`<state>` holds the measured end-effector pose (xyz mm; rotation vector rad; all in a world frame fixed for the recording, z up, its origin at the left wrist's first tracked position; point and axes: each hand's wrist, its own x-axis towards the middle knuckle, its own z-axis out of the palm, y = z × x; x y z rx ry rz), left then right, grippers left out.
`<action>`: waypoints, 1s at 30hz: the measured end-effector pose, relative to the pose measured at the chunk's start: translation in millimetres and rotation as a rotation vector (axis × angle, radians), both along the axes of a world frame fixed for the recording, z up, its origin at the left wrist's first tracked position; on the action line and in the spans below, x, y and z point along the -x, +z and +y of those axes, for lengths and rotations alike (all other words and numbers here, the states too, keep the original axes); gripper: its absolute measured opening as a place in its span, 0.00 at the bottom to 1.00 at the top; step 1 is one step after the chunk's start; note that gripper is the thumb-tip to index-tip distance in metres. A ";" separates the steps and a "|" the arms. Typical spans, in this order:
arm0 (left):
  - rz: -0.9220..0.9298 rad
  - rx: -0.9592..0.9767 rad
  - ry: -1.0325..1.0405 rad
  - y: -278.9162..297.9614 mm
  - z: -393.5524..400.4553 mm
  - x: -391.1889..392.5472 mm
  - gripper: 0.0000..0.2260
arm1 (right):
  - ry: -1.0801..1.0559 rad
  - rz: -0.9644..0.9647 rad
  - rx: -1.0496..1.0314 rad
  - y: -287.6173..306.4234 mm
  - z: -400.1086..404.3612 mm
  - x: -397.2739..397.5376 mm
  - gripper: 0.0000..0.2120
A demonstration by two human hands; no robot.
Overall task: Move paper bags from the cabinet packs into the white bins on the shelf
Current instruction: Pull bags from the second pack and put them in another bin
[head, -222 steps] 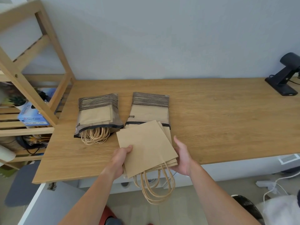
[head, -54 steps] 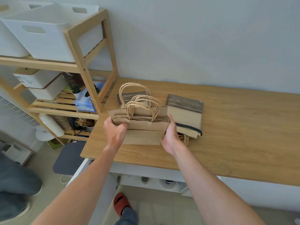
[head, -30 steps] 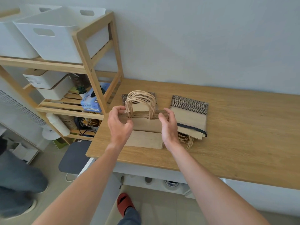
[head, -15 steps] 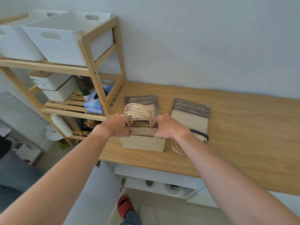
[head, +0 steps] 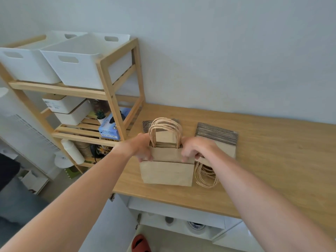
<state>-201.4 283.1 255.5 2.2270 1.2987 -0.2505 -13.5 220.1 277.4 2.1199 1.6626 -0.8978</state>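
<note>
A stack of brown paper bags stands upright above the wooden cabinet top, twine handles pointing up. My left hand grips its left side and my right hand grips its right side. Behind the stack lies the left pack of bags, mostly hidden. The right pack lies flat beside my right hand, with loose handles spilling toward me. Two white bins sit side by side on the top level of the wooden shelf at the left.
Lower shelf levels hold lidded white boxes, a small plant, a blue box and a white bottle. A grey wall rises behind the cabinet. A red slipper and white drawers lie below the cabinet edge. A person's leg shows at far left.
Both hands have lifted the gathered stack of bags upright and slightly higher, with fingers wrapped tighter around its upper edges. The view has tilted up, showing more of the shelf and bins.
</note>
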 end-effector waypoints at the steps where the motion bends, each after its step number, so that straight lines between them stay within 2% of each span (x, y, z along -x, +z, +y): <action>1: -0.013 0.013 -0.004 14.2 4.1 -6.4 0.23 | -0.005 -0.036 0.007 14.8 5.7 -8.8 0.26; 5: -0.143 -0.081 -0.008 90.0 35.9 -41.7 0.24 | -0.059 -0.199 -0.075 95.2 45.7 -45.4 0.25; 8: -0.276 -0.207 -0.030 148.8 61.3 -59.3 0.16 | -0.031 -0.337 -0.153 165.1 71.4 -53.5 0.23; 10: -0.319 -0.330 -0.039 178.7 81.9 -62.0 0.11 | -0.006 -0.425 -0.239 204.7 87.6 -53.5 0.27; 12: -0.321 -0.447 -0.036 202.0 102.6 -57.4 0.08 | -0.021 -0.333 -0.292 229.6 108.0 -54.3 0.33; 14: -0.336 -0.568 -0.034 219.9 122.9 -47.4 0.07 | -0.023 -0.130 -0.335 244.8 128.9 -49.9 0.31; 15: -0.345 -0.628 -0.041 227.2 134.5 -41.3 0.05 | 0.009 -0.074 -0.359 252.6 138.8 -44.4 0.27; 16: -0.348 -0.663 -0.034 235.6 144.7 -34.2 0.07 | 0.051 -0.060 -0.382 259.9 148.4 -36.9 0.24; 18: -0.368 -0.743 -0.008 250.6 168.1 -16.2 0.12 | 0.144 -0.124 -0.450 272.1 171.4 -15.4 0.20; 21: -0.317 -0.855 0.049 265.9 210.4 22.3 0.13 | 0.284 -0.200 -0.632 284.4 212.1 21.9 0.15; 24: -0.299 -0.927 0.225 279.5 240.6 60.0 0.19 | 0.404 -0.205 -0.794 287.6 259.4 60.8 0.07; 26: -0.114 -1.029 0.269 278.4 263.7 90.2 0.17 | 0.469 -0.184 -0.847 281.7 291.6 89.6 0.06; 27: -0.076 -1.007 0.304 273.2 272.6 107.3 0.14 | 0.494 -0.165 -0.855 277.0 305.5 103.7 0.06; 28: -0.096 -0.993 0.327 265.3 281.8 123.5 0.11 | 0.508 -0.136 -0.857 270.6 320.6 116.4 0.07; 30: -0.086 -1.031 0.291 254.3 306.9 154.8 0.11 | 0.514 -0.077 -0.877 254.5 345.0 139.3 0.11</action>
